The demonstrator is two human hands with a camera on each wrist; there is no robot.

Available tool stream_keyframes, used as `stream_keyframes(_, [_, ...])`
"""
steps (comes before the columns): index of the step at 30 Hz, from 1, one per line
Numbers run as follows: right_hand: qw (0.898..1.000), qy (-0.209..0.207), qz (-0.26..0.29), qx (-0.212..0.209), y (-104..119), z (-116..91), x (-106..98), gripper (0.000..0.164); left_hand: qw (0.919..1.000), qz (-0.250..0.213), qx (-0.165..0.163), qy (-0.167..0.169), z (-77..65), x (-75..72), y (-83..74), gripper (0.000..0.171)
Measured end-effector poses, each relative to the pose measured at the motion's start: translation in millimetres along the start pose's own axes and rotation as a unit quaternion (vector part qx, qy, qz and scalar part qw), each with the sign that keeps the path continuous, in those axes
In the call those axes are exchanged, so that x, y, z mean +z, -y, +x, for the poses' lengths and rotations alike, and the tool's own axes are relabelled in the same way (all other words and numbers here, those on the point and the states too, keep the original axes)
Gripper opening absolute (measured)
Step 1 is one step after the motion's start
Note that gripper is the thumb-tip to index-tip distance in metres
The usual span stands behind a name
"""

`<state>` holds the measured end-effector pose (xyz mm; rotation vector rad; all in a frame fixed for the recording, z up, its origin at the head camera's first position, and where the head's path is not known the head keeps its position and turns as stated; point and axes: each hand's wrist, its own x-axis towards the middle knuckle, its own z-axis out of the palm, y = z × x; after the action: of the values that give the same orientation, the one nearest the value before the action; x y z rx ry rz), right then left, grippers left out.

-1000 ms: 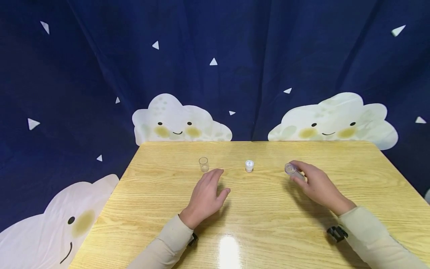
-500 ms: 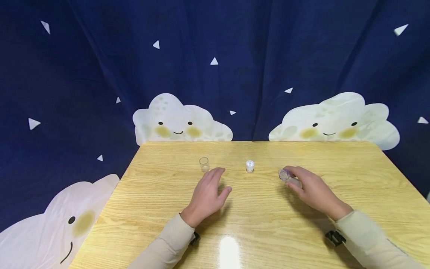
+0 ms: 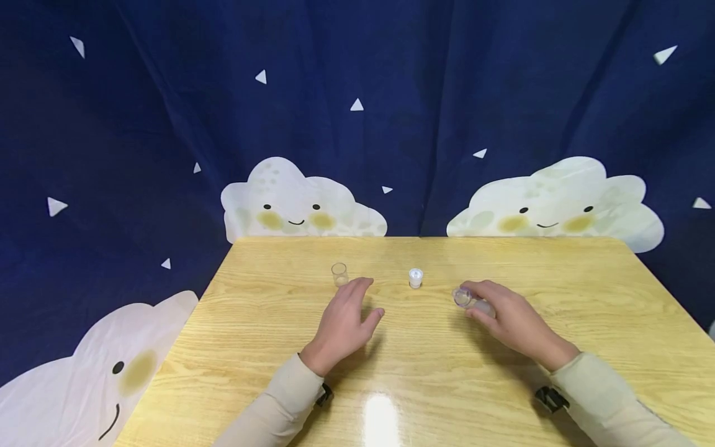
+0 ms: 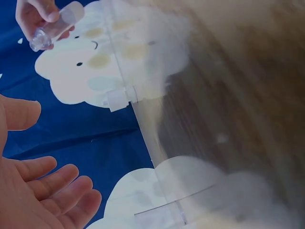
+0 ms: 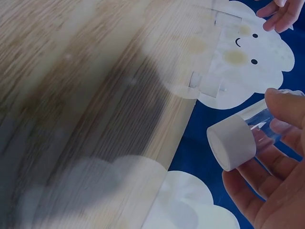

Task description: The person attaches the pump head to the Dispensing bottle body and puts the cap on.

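My right hand (image 3: pixel 511 320) grips a small clear bottle (image 3: pixel 479 307) with a white end, holding it tilted above the wooden table. In the right wrist view the white end (image 5: pixel 231 141) points down towards the table, with thumb and fingers around the clear body. The bottle's narrower clear neck (image 4: pixel 39 42) shows in the left wrist view. My left hand (image 3: pixel 343 323) hovers over the table with relaxed fingers, holding nothing. Just beyond its fingertips stands a clear open-topped cylinder (image 3: pixel 339 274). Between the hands, farther back, a small white stepped piece (image 3: pixel 415 278) stands upright.
The wooden table (image 3: pixel 413 372) ends at a far edge, close behind the small pieces. A dark blue curtain (image 3: pixel 335 124) with printed clouds hangs behind it. Bright glare lies on the table's front part.
My right hand has moved left and slightly nearer with the bottle, closer to the white piece. My left hand, the clear cylinder and the white piece have stayed nearly where they were.
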<state>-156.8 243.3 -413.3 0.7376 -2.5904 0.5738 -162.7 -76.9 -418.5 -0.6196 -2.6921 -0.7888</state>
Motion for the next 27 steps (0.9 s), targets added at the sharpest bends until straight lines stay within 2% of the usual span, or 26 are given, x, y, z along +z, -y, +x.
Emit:
stream_keyframes(8, [1.0,0.009,-0.007,-0.003,2.1,-4.2,-0.4,0.044,1.0,-0.003,0.001,0.0,6.0,1.3,-2.9,0.056])
stream_keyframes(18, [1.0,0.01,-0.003,-0.021,3.0,-2.9,-0.9,0.044,0.9998,-0.007,-0.013,0.014,12.3,3.2,-2.1,0.057])
stream_keyframes(27, [0.999,0.002,-0.006,-0.035,3.8,-2.5,2.5,0.044,0.9993,-0.027,-0.024,0.013,26.2,1.6,-6.3,0.056])
